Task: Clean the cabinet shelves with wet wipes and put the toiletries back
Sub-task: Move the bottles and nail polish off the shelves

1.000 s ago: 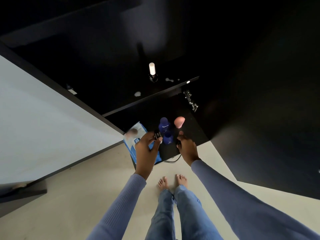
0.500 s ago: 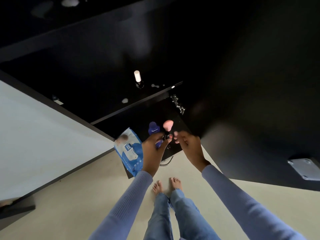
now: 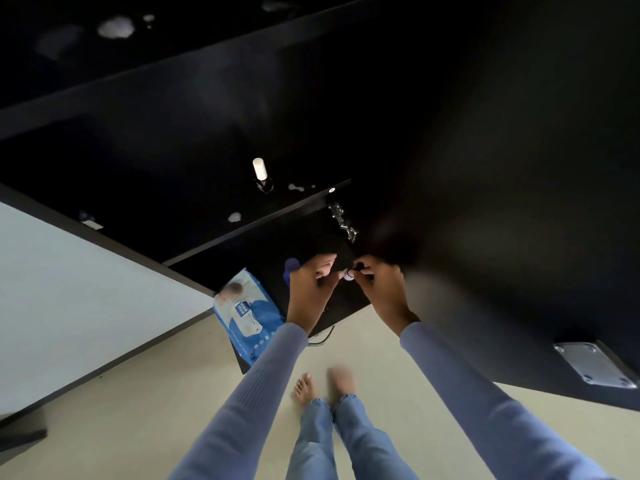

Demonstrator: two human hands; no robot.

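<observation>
My left hand (image 3: 310, 289) and my right hand (image 3: 381, 289) meet over a small black stand (image 3: 349, 306) in front of the dark cabinet. The left fingers curl round a pink-topped toiletry (image 3: 325, 267). The right thumb and fingers pinch a small dark piece with a white end (image 3: 348, 276); whether it joins the pink item I cannot tell. A dark blue bottle (image 3: 291, 268) stands just left of my left hand. The blue wet wipes pack (image 3: 249, 313) lies on the stand's left side. A white-capped bottle (image 3: 260, 173) stands on the black cabinet shelf (image 3: 242, 233).
White smears (image 3: 234, 217) mark the shelf. A metal hinge (image 3: 341, 220) sits at the shelf's right end. The open black door carries a metal plate (image 3: 594, 365) at the right. My bare feet (image 3: 323, 386) stand on the pale floor; a white wall (image 3: 69, 289) is on the left.
Both hands have risen from the stand and come together. The left hand now holds the pink-topped item, and the right hand pinches a small dark piece. The view tilted upward.
</observation>
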